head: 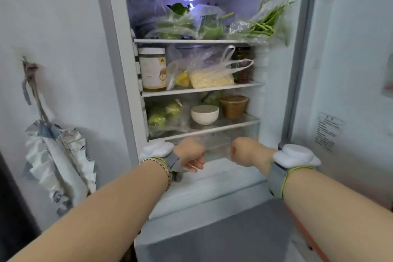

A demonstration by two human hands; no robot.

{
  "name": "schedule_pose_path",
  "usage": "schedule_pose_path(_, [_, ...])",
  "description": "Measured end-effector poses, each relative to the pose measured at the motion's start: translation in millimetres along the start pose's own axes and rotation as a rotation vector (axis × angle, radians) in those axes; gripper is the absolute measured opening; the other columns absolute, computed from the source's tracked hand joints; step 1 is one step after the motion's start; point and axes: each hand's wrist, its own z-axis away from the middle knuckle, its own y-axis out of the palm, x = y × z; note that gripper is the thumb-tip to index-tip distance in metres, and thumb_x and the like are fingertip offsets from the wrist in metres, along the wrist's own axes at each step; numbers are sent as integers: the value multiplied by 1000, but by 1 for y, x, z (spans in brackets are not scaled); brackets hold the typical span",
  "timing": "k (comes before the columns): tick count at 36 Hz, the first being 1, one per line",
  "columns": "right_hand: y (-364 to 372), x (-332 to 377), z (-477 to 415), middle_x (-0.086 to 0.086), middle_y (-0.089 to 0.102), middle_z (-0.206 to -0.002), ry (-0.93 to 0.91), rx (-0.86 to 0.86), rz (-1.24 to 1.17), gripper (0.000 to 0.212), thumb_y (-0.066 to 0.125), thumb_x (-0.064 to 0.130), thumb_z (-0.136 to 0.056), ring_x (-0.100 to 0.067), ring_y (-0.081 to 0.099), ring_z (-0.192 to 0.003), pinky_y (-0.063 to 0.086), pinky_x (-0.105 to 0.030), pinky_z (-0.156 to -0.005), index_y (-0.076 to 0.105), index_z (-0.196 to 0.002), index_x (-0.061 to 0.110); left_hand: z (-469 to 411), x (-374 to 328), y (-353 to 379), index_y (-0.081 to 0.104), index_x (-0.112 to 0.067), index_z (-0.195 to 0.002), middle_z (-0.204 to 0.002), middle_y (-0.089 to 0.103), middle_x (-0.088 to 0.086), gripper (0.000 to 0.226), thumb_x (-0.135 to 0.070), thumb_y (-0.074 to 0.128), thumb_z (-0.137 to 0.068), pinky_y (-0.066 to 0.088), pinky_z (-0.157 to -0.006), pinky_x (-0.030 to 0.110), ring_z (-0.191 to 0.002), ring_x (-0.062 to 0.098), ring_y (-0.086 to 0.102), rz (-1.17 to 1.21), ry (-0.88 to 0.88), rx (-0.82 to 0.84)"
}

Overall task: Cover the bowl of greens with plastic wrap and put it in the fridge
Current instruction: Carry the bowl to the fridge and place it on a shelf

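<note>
The fridge (276, 95) stands open in front of me. A white bowl (204, 115) sits on the third shelf (212, 129), its top looking pale grey-green and flat; whether plastic wrap covers it I cannot tell. My left hand (190, 154) and my right hand (244, 152) hover side by side below that shelf, in front of the clear drawer (219, 144). Both hands have their fingers curled in, and nothing shows inside them. Neither hand touches the bowl.
Bagged greens (180, 25) fill the top shelf. A jar (152, 69) and a bag of noodles (210, 80) are on the second. A brown tub (233, 106) and bagged vegetables (163, 116) flank the bowl. The open door (350, 91) is at right; a foil bag (57, 155) hangs on the left wall.
</note>
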Motion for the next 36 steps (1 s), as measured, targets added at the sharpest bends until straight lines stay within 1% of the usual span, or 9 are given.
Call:
schedule_pose_path(2, [7,4,32,-17,66,-108,-13,23,10,25,45,10,-85,-31,62,-98,42,-27,-72,64,-97,0,29,15,10,49,-9,-76,-68,59,7,21,-11,41,-95,47,-42,19,-41,10,59,-28,-22,13])
schedule_pose_path(6, [18,3,77,-12,60,-79,-7,44,-5,19,45,8,-85,-28,55,-79,41,-29,-67,60,-75,2,74,36,28,49,-7,-79,-68,58,7,18,-10,41,-95,46,-47,22,-52,15,58,-52,-23,-16])
schedule_pose_path(11, [26,-6,150,-17,67,-109,-66,46,21,30,45,8,-85,-29,62,-90,51,-33,-82,67,-101,-3,150,49,63,51,-6,-77,-66,60,8,19,-7,41,-93,47,-41,18,-37,9,58,2,-23,-105])
schedule_pose_path(16, [37,-22,227,-15,65,-116,-136,-25,63,30,48,13,-86,-31,61,-106,50,-34,-91,65,-109,3,228,54,104,51,-4,-72,-65,59,14,22,-4,41,-91,43,-34,15,-27,8,51,18,-20,-166])
schedule_pose_path(20, [45,-38,290,-18,65,-116,-179,-143,38,28,45,15,-89,-33,61,-107,48,-34,-86,63,-107,4,281,59,137,47,-7,-66,-72,56,18,24,-1,43,-89,40,-38,13,-25,11,44,31,-39,-194])
schedule_pose_path(24, [41,-62,353,-17,66,-112,-204,-229,1,27,42,17,-91,-35,62,-103,48,-36,-80,62,-106,8,335,58,173,49,-7,-62,-43,59,5,28,-2,46,-89,40,-36,14,-25,9,48,28,-95,-201])
schedule_pose_path(29, [23,-84,409,-14,65,-104,-258,-434,85,22,41,19,-92,-36,61,-95,46,-40,-77,58,-103,8,377,50,202,50,-4,-66,-48,60,5,26,-2,42,-90,41,-39,14,-29,9,55,38,-78,-201])
schedule_pose_path(33, [0,-111,442,-14,61,-84,-213,-912,102,21,69,7,-66,-35,58,-82,49,-40,-73,66,-87,6,398,40,223,51,-6,-68,-61,59,8,26,-4,40,-92,39,-42,15,-29,8,54,58,-53,-184])
schedule_pose_path(36, [-10,-131,454,-22,58,-104,-45,-1067,62,39,66,2,-58,-31,38,-102,45,-49,-87,62,-97,5,408,35,231,50,-7,-69,-60,57,8,26,-4,39,-92,37,-41,14,-28,8,52,56,-32,-172])
